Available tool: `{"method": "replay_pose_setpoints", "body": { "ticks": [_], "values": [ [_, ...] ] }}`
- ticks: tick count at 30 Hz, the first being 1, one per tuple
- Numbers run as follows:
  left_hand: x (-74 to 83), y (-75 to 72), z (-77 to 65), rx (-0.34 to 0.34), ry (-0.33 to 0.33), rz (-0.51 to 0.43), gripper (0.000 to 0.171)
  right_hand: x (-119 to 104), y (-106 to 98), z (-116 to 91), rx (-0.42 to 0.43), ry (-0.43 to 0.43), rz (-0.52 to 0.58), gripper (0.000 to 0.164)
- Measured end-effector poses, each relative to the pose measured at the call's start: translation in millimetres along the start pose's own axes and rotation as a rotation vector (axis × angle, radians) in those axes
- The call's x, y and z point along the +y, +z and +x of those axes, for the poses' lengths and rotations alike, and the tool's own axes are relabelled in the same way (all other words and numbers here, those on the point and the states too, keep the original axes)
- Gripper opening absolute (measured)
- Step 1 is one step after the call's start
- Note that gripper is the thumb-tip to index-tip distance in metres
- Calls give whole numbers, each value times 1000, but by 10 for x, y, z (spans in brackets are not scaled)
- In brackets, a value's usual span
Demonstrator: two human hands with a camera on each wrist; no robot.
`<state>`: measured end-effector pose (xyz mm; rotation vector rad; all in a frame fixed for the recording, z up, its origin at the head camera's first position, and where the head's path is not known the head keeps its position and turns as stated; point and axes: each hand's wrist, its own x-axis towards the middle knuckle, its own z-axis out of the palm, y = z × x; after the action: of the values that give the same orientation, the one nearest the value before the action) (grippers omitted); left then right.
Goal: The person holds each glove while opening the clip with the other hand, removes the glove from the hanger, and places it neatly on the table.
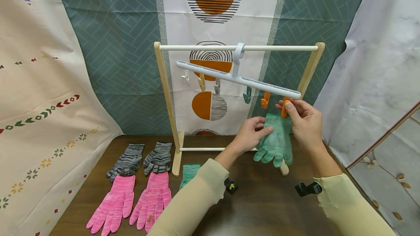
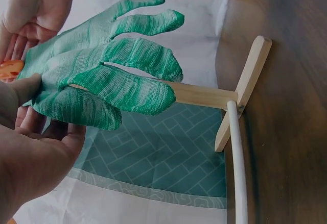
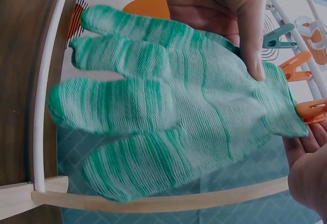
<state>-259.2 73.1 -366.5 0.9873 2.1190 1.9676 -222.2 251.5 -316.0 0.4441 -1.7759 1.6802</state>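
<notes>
A green striped knit glove (image 1: 277, 141) hangs fingers-down below the right end of a pale clip hanger (image 1: 210, 69). My left hand (image 1: 247, 134) pinches the glove near its cuff, thumb in front and fingers behind. At the glove's cuff, my right hand (image 1: 305, 121) grips an orange clothespin (image 1: 284, 108) between thumb and fingers. In the right wrist view the orange clothespin (image 3: 311, 112) meets the cuff edge of the glove (image 3: 204, 96). From the left wrist, the clothespin (image 2: 10, 70) is partly cut off.
The hanger hooks over the white bar (image 1: 197, 47) of a wooden rack and tilts down rightward. Other clothespins (image 1: 201, 82) dangle from it. Pink gloves (image 1: 115, 203), grey gloves (image 1: 129, 159) and another green glove (image 1: 189, 173), partly behind my left sleeve, lie on the brown table.
</notes>
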Motion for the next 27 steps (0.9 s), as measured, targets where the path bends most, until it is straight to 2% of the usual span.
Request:
{"method": "replay_pose_setpoints", "body": {
  "ticks": [7, 17, 27],
  "values": [
    [-31, -53, -98, 5, -23, 13, 31, 9, -18, -1, -3, 7, 6, 29],
    [-12, -125, -255, 47, -60, 7, 30, 42, -53, 1, -1, 2, 52, 29],
    [-67, -192, -384, 74, -94, -6, 30, 55, -88, -3, -26, 3, 33, 31]
  ]
}}
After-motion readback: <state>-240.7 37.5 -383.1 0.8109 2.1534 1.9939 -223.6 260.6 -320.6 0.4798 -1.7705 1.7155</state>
